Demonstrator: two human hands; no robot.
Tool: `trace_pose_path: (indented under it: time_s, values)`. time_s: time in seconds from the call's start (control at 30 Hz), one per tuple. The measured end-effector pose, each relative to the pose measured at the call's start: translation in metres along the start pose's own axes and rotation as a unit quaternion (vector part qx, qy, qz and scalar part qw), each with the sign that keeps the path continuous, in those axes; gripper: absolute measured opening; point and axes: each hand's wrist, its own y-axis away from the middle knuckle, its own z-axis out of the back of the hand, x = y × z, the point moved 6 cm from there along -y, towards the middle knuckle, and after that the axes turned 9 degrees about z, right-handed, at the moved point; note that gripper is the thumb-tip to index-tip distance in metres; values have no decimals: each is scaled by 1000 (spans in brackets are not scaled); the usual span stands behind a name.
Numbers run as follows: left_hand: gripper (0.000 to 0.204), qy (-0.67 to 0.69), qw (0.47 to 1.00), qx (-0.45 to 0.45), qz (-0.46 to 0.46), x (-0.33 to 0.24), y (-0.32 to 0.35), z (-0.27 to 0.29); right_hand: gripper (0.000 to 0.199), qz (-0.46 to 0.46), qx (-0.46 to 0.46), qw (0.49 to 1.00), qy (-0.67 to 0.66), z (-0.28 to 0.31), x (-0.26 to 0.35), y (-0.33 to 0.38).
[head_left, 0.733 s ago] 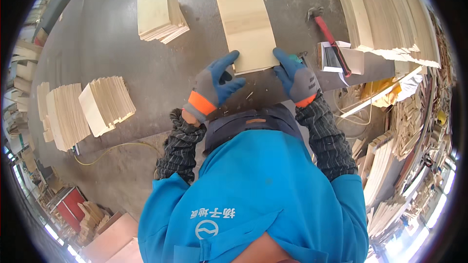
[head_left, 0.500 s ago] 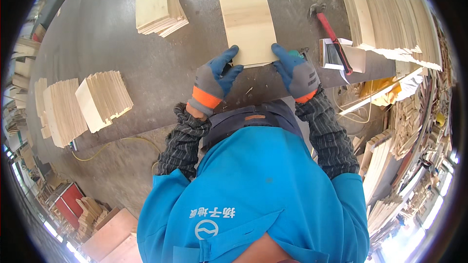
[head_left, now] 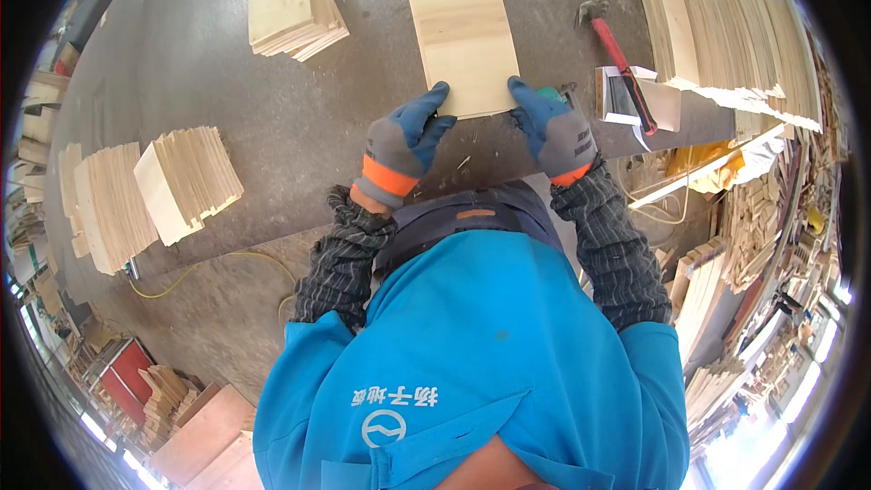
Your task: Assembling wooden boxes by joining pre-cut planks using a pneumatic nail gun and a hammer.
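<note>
A long pale wooden board [head_left: 463, 32] lies lengthwise in front of me, its far end cut off by the top of the picture. My left hand [head_left: 406, 141], in a blue and grey glove with an orange cuff, grips the board's near left corner between thumb and fingers. At the near right corner my right hand [head_left: 551, 132], gloved the same way, holds the opposite edge, thumb on top. Both hands are closed on the board. Just behind my right hand a small green thing [head_left: 552, 93] is mostly hidden.
A dark worktable [head_left: 299, 118] bears a stack of thin boards [head_left: 281, 0] at the far left and more stacks [head_left: 186, 186] at the near left. A red-handled hammer [head_left: 617, 54] rests on an open box [head_left: 660, 102] at the right, beside large board stacks [head_left: 726, 27].
The board's near end and both gripping hands have shifted very slightly away from me. The view has moved a little; the stacks and hammer look otherwise unchanged.
</note>
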Motion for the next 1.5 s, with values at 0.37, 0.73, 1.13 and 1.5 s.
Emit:
trace_pose_path:
  time_s: [0.37, 0.73, 1.13, 1.5]
  values:
    - [39, -47, 997, -3, -56, -5, 1, 0, 53, 36, -6, 997, 62, 1, 1, 2]
    - [39, -4, 997, -31, -74, -8, 0, 2, 52, -7, 2, 996, 92, -4, 5, 3]
    - [42, -120, 991, -35, -40, -27, -2, 7, 58, 16, 8, 990, 138, -3, 7, 5]
    - [43, -136, 963, -89, -215, -45, -19, -19, 54, 59, 38, 989, 133, -8, 3, 3]
